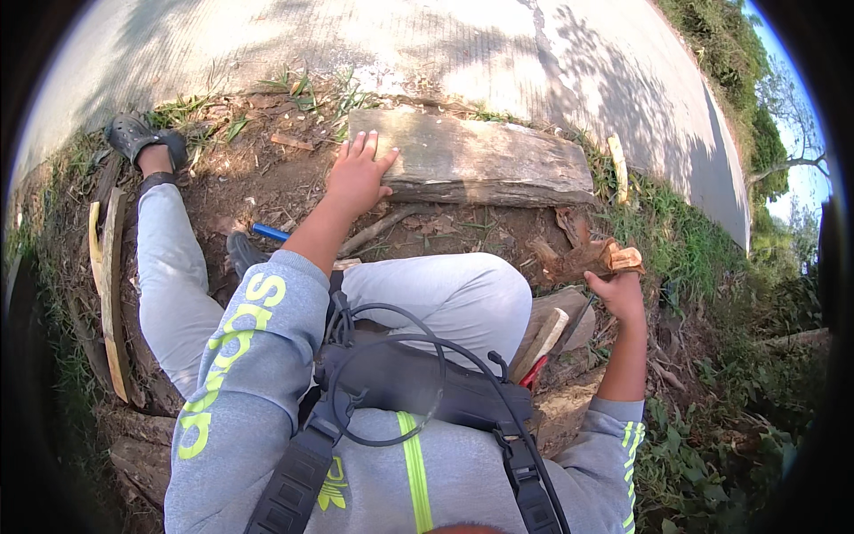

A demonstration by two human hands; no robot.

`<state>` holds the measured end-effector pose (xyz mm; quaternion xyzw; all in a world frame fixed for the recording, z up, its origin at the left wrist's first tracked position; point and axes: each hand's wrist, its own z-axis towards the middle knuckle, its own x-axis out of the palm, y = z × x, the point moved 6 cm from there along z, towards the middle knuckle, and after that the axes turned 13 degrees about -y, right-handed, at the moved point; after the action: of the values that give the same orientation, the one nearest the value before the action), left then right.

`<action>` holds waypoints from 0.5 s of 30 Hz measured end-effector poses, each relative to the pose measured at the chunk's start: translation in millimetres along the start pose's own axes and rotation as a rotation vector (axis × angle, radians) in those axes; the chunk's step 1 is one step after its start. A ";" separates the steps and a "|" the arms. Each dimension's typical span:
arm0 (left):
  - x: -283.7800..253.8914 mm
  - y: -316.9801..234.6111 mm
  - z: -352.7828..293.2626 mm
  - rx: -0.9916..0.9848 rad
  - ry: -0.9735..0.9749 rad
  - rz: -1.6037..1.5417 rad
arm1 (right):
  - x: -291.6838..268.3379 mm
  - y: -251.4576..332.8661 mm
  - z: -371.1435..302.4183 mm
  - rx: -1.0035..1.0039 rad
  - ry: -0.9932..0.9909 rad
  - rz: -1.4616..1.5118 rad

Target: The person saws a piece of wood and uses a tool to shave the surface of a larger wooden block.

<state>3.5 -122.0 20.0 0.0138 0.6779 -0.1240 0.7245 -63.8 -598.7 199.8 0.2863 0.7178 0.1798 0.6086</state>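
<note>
My left hand (359, 173) lies flat, fingers spread, on the left end of a thick weathered wooden plank (480, 158) on the ground ahead of me. My right hand (618, 292) is closed on a rough chunk of wood (583, 259) with a pale split end, at the right of my bent knee. Its thumb shows below the wood; the other fingers are mostly hidden. Below that hand, a dark, narrow blade-like thing with a red part (532, 372) leans by a pale split stick (543, 343).
A blue rod-like thing (269, 231) lies by my left forearm. Long split wood strips (112, 285) lie beyond my outstretched left leg. A concrete road (400, 44) runs past the plank. Another pale wood piece (617, 169) and grass (672, 245) are at the right.
</note>
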 end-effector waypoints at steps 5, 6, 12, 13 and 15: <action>-26.6 12.1 -22.4 -0.057 -0.090 -0.168 | -0.4 4.6 -61.3 -0.178 -0.139 -0.278; -45.7 21.8 -33.2 -0.076 -0.151 -0.239 | 7.5 5.2 -79.5 -0.222 -0.167 -0.428; -131.9 147.7 -155.6 -0.376 -0.252 -0.223 | 34.5 -54.3 -129.6 0.082 -0.025 -0.575; -143.7 168.8 -172.9 -0.449 -0.288 -0.213 | 38.7 -53.9 -131.6 0.057 -0.017 -0.593; -154.3 204.1 -209.0 -0.519 -0.393 -0.239 | 47.0 -46.6 -136.5 0.076 0.009 -0.583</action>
<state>-168.3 139.9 125.0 -0.2744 0.5312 -0.0319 0.8009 -210.5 -592.7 161.8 0.0898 0.7788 -0.0282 0.6202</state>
